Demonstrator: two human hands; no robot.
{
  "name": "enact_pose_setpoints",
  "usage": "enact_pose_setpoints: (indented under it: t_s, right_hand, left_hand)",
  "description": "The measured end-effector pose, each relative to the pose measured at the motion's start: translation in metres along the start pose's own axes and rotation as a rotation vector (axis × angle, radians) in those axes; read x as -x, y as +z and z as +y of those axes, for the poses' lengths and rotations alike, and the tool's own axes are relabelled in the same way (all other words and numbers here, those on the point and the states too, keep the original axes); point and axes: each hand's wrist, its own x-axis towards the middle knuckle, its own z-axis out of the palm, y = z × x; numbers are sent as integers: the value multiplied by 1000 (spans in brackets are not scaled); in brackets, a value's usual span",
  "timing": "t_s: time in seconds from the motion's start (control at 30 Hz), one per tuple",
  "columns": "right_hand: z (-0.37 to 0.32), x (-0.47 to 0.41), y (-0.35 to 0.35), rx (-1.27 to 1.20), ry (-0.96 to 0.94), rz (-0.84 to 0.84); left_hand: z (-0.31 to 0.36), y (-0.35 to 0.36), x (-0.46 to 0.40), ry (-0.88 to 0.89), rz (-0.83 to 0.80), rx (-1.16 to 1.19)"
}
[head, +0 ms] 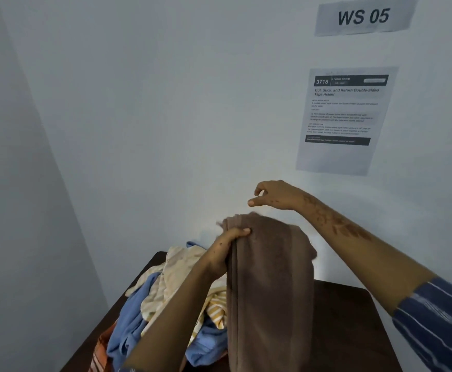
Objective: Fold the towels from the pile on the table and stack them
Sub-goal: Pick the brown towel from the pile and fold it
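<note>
A brown towel hangs doubled over in the air above the dark table. My left hand grips its top left edge. My right hand hovers just above the towel's top, fingers loosely curled and apart, holding nothing. Behind and to the left of the brown towel lies the pile of unfolded towels: blue, cream, yellow-striped and orange-striped ones heaped on the table's left half. The brown towel's lower end runs out of the frame.
White walls close in at the left and behind the table. Two printed sheets are taped to the back wall, one reading WS 05, one an instruction sheet. Bare dark tabletop shows right of the towel.
</note>
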Motion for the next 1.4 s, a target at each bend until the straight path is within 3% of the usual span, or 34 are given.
enact_pose_setpoints:
  t_s: [0.13, 0.27, 0.4, 0.53, 0.77, 0.93, 1.0, 1.13, 1.23, 1.4]
  right_hand:
    - [9, 22, 17, -269, 147, -20]
    - [21, 43, 44, -800, 205, -29]
    - [22, 46, 62, -1235, 105, -100]
    - [14, 37, 70, -1434, 153, 75]
    - [-10, 37, 58, -1305, 38, 369]
    - [-20, 27, 62, -1195, 93, 486]
    - [-21, 26, 61, -1255, 127, 445]
    - [-10, 26, 57, -1247, 69, 153]
    - [-2, 26, 51, -1144, 22, -7]
    - [5, 24, 42, -887, 55, 9]
  left_hand:
    - [3, -24, 3, -6, 168, 154]
    - [11, -35, 7, 49, 254, 276]
    - [23, -41, 13, 68, 234, 204]
    - [37, -49, 22, 108, 210, 47]
    - [65, -58, 33, 76, 214, -108]
    - [81, -63, 23, -41, 291, -365]
    - [81, -66, 21, -41, 371, -350]
    - [75, -68, 19, 73, 450, -368]
    - [73, -66, 18, 127, 382, -429]
    - [70, -64, 16, 52, 300, -831]
